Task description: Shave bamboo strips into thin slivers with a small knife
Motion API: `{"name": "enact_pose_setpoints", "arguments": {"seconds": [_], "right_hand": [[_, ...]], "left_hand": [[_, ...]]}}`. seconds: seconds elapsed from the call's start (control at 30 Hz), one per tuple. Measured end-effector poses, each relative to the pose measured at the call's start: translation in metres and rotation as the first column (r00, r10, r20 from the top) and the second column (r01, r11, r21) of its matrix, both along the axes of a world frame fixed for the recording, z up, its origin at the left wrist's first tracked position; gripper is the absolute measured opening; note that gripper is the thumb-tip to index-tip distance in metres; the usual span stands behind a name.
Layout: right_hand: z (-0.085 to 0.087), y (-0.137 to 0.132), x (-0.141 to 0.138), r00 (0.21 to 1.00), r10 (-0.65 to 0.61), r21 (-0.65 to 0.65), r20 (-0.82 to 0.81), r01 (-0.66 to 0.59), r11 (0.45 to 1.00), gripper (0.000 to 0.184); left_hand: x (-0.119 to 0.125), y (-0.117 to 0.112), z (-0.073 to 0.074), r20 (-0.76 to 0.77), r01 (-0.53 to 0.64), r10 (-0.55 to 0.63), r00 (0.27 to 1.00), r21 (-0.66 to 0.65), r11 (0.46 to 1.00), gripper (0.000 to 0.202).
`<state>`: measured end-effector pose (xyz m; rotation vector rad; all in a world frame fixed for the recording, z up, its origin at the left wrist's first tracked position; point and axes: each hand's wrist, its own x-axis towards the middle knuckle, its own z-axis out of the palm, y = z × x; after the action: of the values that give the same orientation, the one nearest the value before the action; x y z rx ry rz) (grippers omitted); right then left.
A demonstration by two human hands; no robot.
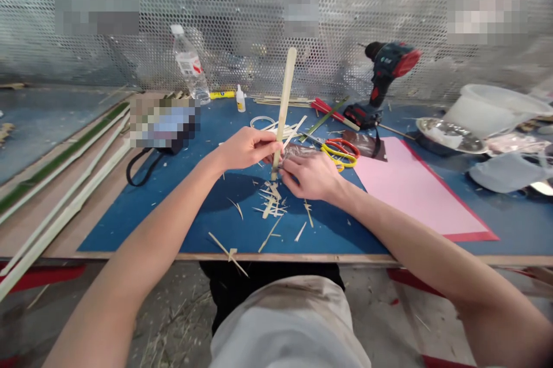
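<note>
A pale bamboo strip stands nearly upright between my hands, its lower end just past my fingers. My left hand grips it from the left. My right hand pinches in at the strip's lower part, beside a crinkled piece of clear plastic film. Under both hands, bamboo slivers and offcuts lie scattered on a blue work mat. Just right of my right hand rest scissors with yellow and red handles.
A cordless drill stands at the back right, behind a pink sheet. A water bottle and a glue bottle stand at the back. Long bamboo strips lie left. A perforated metal screen closes the far side.
</note>
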<state>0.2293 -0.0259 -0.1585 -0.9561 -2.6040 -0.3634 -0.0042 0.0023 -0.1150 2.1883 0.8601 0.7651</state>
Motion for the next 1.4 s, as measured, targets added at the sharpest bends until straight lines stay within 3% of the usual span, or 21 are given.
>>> {"name": "enact_pose_setpoints", "arguments": {"seconds": [0.2, 0.7, 1.03, 1.17, 1.4], "right_hand": [[0.01, -0.001, -0.002, 0.986, -0.088, 0.119, -0.143, 0.105, 0.987, 0.036], [0.015, -0.007, -0.005, 0.985, -0.143, 0.055, -0.098, 0.149, 0.987, 0.036], [-0.008, -0.006, -0.007, 0.993, -0.074, -0.038, 0.087, 0.078, 0.996, 0.038], [-0.003, -0.004, -0.004, 0.999, -0.05, 0.0, -0.007, 0.05, 0.999, 0.036], [0.006, -0.006, -0.001, 0.982, -0.123, 0.159, -0.143, 0.145, 0.977, 0.033]], "left_hand": [[0.0, -0.001, 0.001, -0.014, -0.024, 0.025, 1.0, 0.02, 1.0, 0.032], [0.002, -0.004, 0.003, -0.05, -0.035, 0.038, 0.998, 0.071, 0.997, 0.031], [0.003, -0.001, -0.001, 0.003, -0.043, 0.043, 0.999, 0.003, 0.999, 0.03], [0.002, -0.001, 0.0, -0.029, -0.06, 0.061, 0.998, 0.048, 0.997, 0.031], [0.002, -0.001, -0.001, -0.009, -0.066, 0.066, 0.998, 0.022, 0.998, 0.03]]}}
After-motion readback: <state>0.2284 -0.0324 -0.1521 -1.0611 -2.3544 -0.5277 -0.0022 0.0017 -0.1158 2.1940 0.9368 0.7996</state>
